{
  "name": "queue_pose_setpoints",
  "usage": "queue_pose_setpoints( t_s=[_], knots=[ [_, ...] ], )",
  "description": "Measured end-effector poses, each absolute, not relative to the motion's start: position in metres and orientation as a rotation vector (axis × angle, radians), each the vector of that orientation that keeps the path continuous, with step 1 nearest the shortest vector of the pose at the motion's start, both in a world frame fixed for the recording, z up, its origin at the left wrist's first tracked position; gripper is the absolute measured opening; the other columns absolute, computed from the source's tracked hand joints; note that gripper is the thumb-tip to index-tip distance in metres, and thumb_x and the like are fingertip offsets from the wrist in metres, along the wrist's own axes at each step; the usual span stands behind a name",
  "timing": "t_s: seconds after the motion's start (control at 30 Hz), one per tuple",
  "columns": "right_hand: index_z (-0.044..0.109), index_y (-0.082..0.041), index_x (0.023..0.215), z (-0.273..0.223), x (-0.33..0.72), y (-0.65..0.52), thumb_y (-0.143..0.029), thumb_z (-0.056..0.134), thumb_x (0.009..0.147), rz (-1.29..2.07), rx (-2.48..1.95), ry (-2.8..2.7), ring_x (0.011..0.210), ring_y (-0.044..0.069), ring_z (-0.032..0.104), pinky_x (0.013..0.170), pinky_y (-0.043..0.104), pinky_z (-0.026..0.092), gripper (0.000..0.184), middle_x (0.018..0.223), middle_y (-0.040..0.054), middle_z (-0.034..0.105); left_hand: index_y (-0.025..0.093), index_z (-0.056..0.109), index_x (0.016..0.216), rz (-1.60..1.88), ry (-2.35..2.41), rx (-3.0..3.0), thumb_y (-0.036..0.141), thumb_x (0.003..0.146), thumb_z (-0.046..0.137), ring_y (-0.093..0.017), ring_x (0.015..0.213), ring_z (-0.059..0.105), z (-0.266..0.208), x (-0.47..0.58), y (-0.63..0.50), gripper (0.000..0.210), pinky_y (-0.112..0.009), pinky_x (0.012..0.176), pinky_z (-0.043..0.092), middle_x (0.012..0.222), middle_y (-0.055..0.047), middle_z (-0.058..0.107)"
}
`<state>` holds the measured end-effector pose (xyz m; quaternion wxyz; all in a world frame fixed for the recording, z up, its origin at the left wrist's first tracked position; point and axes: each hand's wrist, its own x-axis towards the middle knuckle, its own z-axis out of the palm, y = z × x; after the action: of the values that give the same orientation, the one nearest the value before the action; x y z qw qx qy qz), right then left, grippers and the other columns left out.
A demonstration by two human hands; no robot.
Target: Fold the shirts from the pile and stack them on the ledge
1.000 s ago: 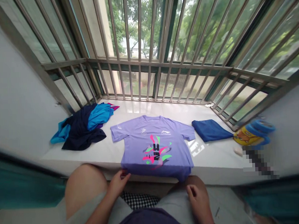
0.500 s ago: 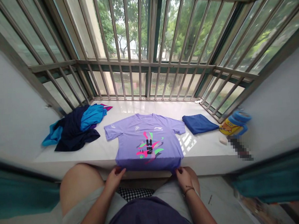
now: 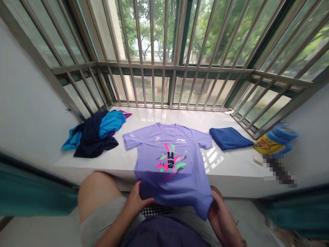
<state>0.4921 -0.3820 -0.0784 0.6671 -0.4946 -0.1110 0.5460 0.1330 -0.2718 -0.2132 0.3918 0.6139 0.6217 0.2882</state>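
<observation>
A purple T-shirt (image 3: 178, 151) with a bright pink, green and black print lies front up on the white ledge. Its collar faces the window, and its lower part hangs over the front edge above my lap. At the lower left hem, my left hand (image 3: 136, 200) holds the fabric, thumb stretched out along the hem and fingers at the side edge. My right hand (image 3: 221, 217) grips the other side of the hem, thumb near the edge and its fingers partly behind the cloth. The right corner of the hem droops below that hand's thumb.
On the ledge's left (image 3: 122, 161) is a heap of dark and bright blue clothes (image 3: 92, 135). A folded blue cloth (image 3: 229, 138) lies right of the shirt, beside a blue-and-yellow bottle (image 3: 275, 139) and a small pale block (image 3: 258, 160). Metal bars (image 3: 176, 67) cover the window behind.
The hem has come up and toward me, with its right corner now drooping. My left thumb has spread from its fingers, and my right hand has turned at the edge. The view has shifted.
</observation>
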Motion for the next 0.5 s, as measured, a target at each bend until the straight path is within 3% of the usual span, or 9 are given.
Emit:
queue_pose_setpoints(
  t_s=[0.1,0.2,0.27,0.37,0.5],
  knots=[
    [0.081,-0.023,0.116,-0.052,0.484,-0.376,-0.040,0.086,0.081,1.330,-1.065,-0.151,0.112,0.026,0.075,0.094,0.037,0.063,0.039,0.126,0.0070,0.079,0.014,0.033,0.165,0.620,1.561,1.768,0.056,0.047,0.097,-0.044,0.154,0.046,-0.210,0.148,-0.292,0.140,-0.053,0.126,0.041,0.167,-0.027,0.044],
    [0.083,-0.023,0.108,-0.038,0.481,-0.368,-0.039,0.083,0.083,1.356,-1.038,-0.090,0.108,0.026,0.077,0.095,0.039,0.064,0.030,0.120,0.0066,0.081,0.014,0.020,0.172,0.405,1.651,1.832,0.051,0.055,0.095,-0.044,0.152,0.047,-0.200,0.161,-0.298,0.144,-0.051,0.123,0.043,0.166,-0.026,0.045],
    [0.083,-0.023,0.109,-0.032,0.481,-0.362,-0.038,0.081,0.084,1.385,-1.011,-0.071,0.109,0.027,0.077,0.100,0.041,0.063,0.029,0.118,0.0070,0.082,0.014,0.023,0.171,0.280,1.728,1.887,0.050,0.067,0.089,-0.042,0.149,0.050,-0.190,0.165,-0.298,0.129,-0.049,0.119,0.045,0.162,-0.025,0.050],
    [0.082,-0.021,0.114,-0.025,0.480,-0.354,-0.035,0.080,0.084,1.439,-0.980,-0.053,0.113,0.028,0.077,0.108,0.044,0.060,0.032,0.119,0.0077,0.082,0.016,0.040,0.163,0.155,1.765,2.024,0.045,0.082,0.078,-0.038,0.144,0.054,-0.174,0.167,-0.296,0.094,-0.046,0.115,0.045,0.155,-0.021,0.056],
    [0.081,-0.023,0.116,-0.018,0.479,-0.345,-0.032,0.076,0.089,1.421,-0.953,-0.080,0.122,0.026,0.074,0.113,0.042,0.058,0.030,0.125,0.0068,0.080,0.020,0.063,0.133,0.109,1.691,2.168,0.039,0.093,0.069,-0.033,0.123,0.064,-0.161,0.168,-0.296,0.044,-0.042,0.099,0.049,0.132,-0.015,0.069]
  ],
)
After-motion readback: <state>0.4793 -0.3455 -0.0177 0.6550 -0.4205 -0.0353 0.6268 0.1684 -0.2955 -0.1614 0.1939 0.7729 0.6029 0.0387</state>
